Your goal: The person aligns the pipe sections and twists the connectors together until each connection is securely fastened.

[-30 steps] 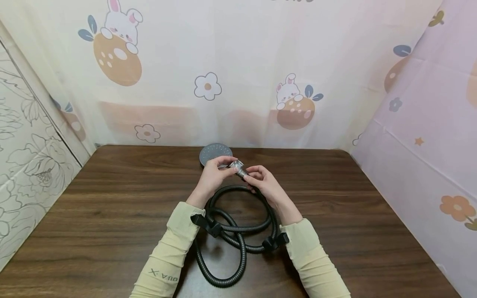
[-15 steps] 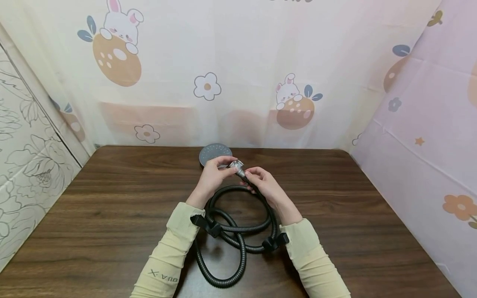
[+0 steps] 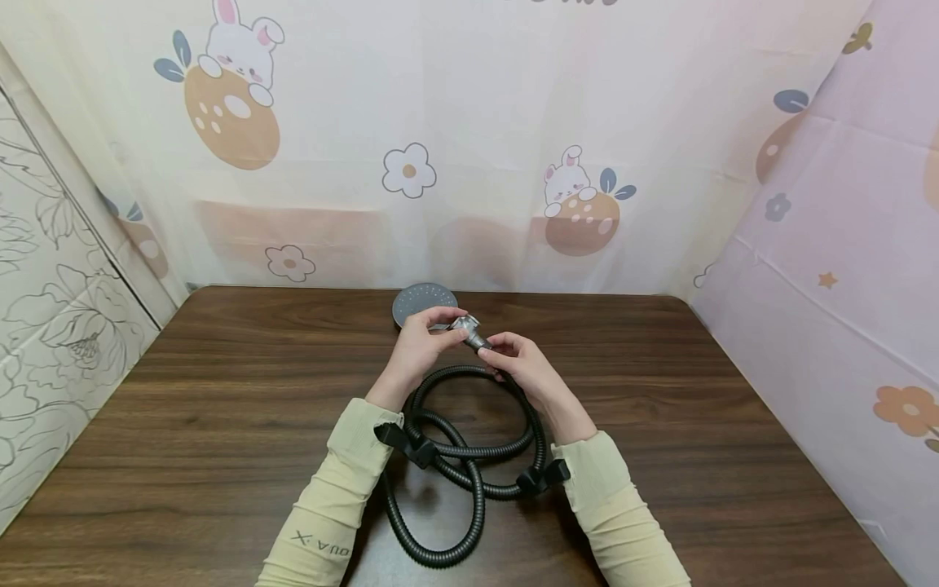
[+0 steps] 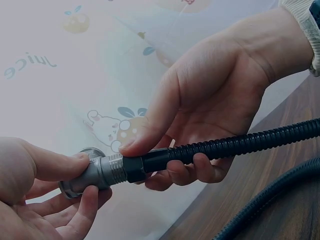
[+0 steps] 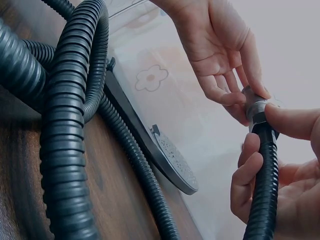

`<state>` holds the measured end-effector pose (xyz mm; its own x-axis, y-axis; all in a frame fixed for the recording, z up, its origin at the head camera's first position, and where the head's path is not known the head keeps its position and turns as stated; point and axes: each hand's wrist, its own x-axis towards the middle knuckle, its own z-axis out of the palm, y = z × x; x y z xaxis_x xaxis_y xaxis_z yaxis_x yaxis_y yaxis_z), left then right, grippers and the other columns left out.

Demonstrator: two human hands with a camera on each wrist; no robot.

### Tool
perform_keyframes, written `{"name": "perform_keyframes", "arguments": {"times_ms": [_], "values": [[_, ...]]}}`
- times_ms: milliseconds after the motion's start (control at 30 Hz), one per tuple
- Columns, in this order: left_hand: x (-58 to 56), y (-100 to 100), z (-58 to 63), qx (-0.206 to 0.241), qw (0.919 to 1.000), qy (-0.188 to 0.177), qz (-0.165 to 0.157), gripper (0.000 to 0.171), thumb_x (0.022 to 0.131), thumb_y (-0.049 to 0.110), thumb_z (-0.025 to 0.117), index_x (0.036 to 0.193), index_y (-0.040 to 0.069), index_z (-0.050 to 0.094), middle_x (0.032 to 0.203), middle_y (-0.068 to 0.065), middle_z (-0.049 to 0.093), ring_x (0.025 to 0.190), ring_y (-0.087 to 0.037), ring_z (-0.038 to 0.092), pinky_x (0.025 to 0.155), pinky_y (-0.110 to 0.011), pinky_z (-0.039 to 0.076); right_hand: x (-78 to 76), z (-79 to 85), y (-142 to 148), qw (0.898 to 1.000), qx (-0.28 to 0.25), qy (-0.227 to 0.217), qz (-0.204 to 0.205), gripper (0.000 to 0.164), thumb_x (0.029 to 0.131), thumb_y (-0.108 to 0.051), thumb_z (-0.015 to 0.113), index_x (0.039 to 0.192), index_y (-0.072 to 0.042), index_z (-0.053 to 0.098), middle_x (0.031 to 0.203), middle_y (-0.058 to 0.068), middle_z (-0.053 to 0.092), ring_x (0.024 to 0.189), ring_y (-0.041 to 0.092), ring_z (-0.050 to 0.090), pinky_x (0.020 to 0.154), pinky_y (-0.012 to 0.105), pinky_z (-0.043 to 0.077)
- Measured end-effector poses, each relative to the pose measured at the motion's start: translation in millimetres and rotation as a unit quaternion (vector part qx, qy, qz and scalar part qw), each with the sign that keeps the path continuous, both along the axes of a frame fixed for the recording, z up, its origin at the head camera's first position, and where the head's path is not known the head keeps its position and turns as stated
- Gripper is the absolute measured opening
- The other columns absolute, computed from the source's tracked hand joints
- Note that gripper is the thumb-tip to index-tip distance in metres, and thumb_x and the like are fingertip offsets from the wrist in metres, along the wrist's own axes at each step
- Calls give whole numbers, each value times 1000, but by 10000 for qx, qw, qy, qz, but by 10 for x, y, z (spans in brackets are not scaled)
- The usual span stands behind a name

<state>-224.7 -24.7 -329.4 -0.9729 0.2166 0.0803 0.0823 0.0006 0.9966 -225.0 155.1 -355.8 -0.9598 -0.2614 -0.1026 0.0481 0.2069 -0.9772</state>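
Note:
My left hand (image 3: pixel 420 346) pinches a silver metal pipe fitting (image 4: pixel 95 175) between thumb and fingers. The fitting has a threaded end, part of it bare, and a black hose nut (image 4: pixel 134 169) meets that thread. On the nut lies the thumb of my right hand (image 3: pixel 530 368), while its fingers curl under the end of the black ribbed shower hose (image 4: pixel 220 149). In the right wrist view both hands meet at this joint, with the hose running down from it. Whether the nut has caught the thread, I cannot tell.
A round grey shower head (image 3: pixel 424 300) lies behind my left hand near the table's back edge; its dark handle (image 5: pixel 125 107) shows in the right wrist view. Loops of hose (image 3: pixel 440 558) cover the dark wooden table (image 3: pixel 719 456) between my forearms. A printed curtain (image 3: pixel 484 98) hangs behind.
My right thumb and fingers shift up and back around the hose end, and the hand turns slightly. The left hand and the fitting stay in place.

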Motion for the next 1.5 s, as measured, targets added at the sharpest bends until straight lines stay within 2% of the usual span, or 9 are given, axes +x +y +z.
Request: {"name": "perform_keyframes", "arguments": {"times_ms": [100,300,467,600,733,933,1067,1133,1500], "values": [[8,-2,7,2,10000,25,-3,35,86,1,59,119,-7,53,118,-20,52,89,-18,59,85,-38,49,0,-3,1,10000,4,25,-3,30,90,-14,57,114,2,49,88,7,55,68,13,51,62,26,45],[-132,5,-158,107,9999,-32,8,34,85,4,62,118,-2,57,119,-17,53,86,-14,60,85,-41,48,-3,-7,3,9998,-188,26,12,29,91,-13,55,116,-1,43,87,3,56,70,18,52,62,27,43],[-175,11,-222,155,9998,23,77,34,84,5,63,117,-1,58,117,-16,54,84,-12,60,84,-41,49,-6,-9,16,9998,-208,22,57,29,92,-18,53,113,0,44,92,9,59,74,19,56,63,25,45],[-175,17,-231,168,9997,79,133,32,84,4,63,115,0,59,115,-15,55,85,-13,61,86,-45,48,16,-2,36,9991,-345,141,219,32,91,-26,55,109,-1,47,92,10,61,73,17,57,62,23,46],[-169,21,-228,180,9997,103,158,31,84,3,63,114,0,59,115,-15,56,86,-15,61,86,-47,47,32,5,42,9986,-395,197,294,34,91,-31,55,108,-2,47,89,4,62,70,13,56,61,23,45],[-161,14,-228,145,9998,92,136,31,84,4,63,114,1,59,114,-14,55,86,-15,61,84,-42,49,5,4,18,9999,5,46,140,34,89,-18,59,115,-1,45,87,1,61,73,14,54,65,27,45],[-157,12,-229,138,9998,84,104,31,84,5,62,115,1,59,114,-14,55,86,-16,61,86,-45,47,-5,0,17,9997,153,80,166,36,86,-13,62,115,0,45,90,4,62,77,17,55,68,31,45],[-156,12,-228,165,9998,93,97,31,84,5,62,115,1,59,114,-14,55,85,-17,61,87,-48,46,-3,2,17,9998,105,85,177,34,86,-13,62,114,0,46,90,5,63,77,19,55,67,30,45],[-155,4,-198,195,9998,-4,38,33,84,6,63,116,0,58,117,-16,53,88,-16,60,86,-42,48,13,23,20,9998,-130,48,121,32,90,-13,56,116,3,48,84,-1,58,73,15,55,63,27,46]]}}
